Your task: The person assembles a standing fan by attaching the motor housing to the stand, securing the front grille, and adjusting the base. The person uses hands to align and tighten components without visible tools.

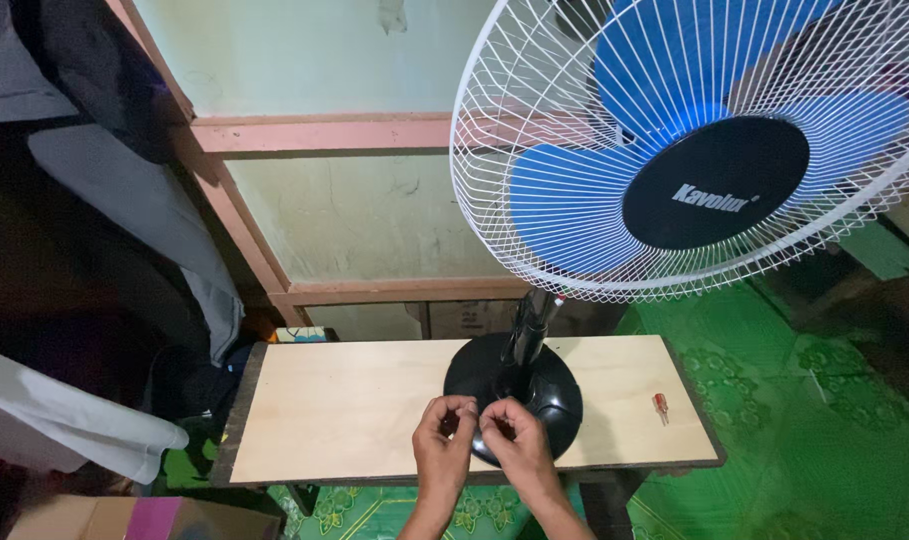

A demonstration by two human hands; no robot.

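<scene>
A standing fan with a white wire grille (534, 130), blue blades (564, 205) and a black centre cap rises from a round black base (549, 385) on a pale wooden table (354, 410). My left hand (442, 440) and my right hand (514, 440) meet at the front rim of the base, fingertips pinched together. Something small may lie between the fingers, but I cannot make it out. The fan's black pole (526, 335) stands just behind my hands.
A small red-handled screwdriver (660, 406) lies on the table's right end. Clothes (124, 190) hang at the left beside a pink wooden frame (324, 132). A green patterned mat (774, 420) covers the floor on the right. A cardboard box (84, 518) sits at the lower left.
</scene>
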